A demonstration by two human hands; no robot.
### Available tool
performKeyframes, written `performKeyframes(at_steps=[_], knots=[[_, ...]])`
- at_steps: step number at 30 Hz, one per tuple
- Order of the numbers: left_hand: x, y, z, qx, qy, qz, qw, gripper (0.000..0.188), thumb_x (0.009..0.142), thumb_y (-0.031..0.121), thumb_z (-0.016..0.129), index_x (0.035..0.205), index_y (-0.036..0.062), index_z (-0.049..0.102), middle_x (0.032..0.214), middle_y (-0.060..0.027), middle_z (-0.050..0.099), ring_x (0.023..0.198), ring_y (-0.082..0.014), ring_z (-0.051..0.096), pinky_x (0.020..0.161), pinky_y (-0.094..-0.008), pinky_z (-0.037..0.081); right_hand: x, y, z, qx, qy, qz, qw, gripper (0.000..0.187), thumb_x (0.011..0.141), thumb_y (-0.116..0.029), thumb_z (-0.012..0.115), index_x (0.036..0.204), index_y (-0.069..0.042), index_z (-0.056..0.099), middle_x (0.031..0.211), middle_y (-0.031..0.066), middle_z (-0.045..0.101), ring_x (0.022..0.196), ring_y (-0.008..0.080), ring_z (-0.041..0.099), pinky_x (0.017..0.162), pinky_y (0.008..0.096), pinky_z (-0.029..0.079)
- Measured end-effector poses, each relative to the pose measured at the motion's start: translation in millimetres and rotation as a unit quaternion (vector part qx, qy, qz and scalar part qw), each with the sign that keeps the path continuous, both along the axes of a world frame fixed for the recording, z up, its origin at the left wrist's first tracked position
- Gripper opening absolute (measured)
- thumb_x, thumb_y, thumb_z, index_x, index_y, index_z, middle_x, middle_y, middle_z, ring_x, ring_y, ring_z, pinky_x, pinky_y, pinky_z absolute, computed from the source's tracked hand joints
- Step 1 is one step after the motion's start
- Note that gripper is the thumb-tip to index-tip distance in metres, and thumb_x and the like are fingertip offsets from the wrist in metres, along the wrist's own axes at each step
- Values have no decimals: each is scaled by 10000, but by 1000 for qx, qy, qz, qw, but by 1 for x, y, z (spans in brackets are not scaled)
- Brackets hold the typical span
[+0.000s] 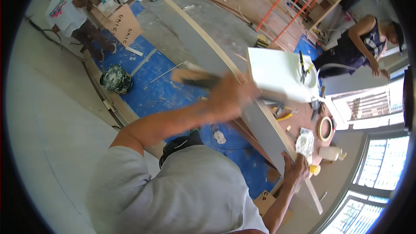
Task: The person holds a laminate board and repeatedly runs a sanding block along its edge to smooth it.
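Note:
My left hand (pixel 234 97) is wrapped round a long tool (pixel 201 81), smeared by motion, with a tan end and a dark grey stretch; its kind cannot be made out. It crosses above a long grey panel (pixel 266 136) edged with a pale wooden strip (pixel 203 41), which runs from the far left to the near right. Near the close end of that panel my right hand (pixel 296 169) grips its edge, thumb on one side and fingers on the other. A crumpled silvery packet (pixel 304 142) lies just beyond these fingers.
A brown worktop (pixel 303 119) carries a tape roll (pixel 325 128), a white bottle (pixel 331 153) and yellow-handled tool (pixel 284 117). A white box-like piece (pixel 273 71) stands beyond. Blue sheeting (pixel 145 86), a bucket (pixel 116 79), an orange ladder (pixel 290 8) and two people (pixel 65 11) surround me.

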State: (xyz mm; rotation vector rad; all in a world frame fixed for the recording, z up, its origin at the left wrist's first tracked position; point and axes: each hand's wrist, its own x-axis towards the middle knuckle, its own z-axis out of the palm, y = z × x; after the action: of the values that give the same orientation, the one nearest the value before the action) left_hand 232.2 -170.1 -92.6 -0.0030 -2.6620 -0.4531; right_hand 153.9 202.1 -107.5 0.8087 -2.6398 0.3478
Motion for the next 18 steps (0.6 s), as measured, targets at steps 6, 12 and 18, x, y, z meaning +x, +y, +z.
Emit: performKeyframes(at_steps=[6,12,18], knots=[[3,-228,2,-58,-16,197,979,291,923,138,617,1180,108,751,1148,-123,703,1071,-345,650,912,-538,501,-8,12,-15,34,56,11,998,647,820,-663,747,914,-27,666,767,149,649,715,399,648,625,493,481],[10,-368,-20,-131,51,398,907,193,955,278,652,1024,143,771,1070,-138,696,978,-379,665,823,-531,526,-6,-3,3,38,32,27,998,642,817,-626,773,960,-7,676,803,174,667,725,417,645,643,500,487],[20,-164,-12,-39,77,39,996,217,905,204,651,1083,141,758,1127,-116,709,1124,-353,643,981,-540,478,-4,6,-9,24,22,16,999,598,822,-560,799,926,11,652,793,186,654,719,420,635,638,502,480]])
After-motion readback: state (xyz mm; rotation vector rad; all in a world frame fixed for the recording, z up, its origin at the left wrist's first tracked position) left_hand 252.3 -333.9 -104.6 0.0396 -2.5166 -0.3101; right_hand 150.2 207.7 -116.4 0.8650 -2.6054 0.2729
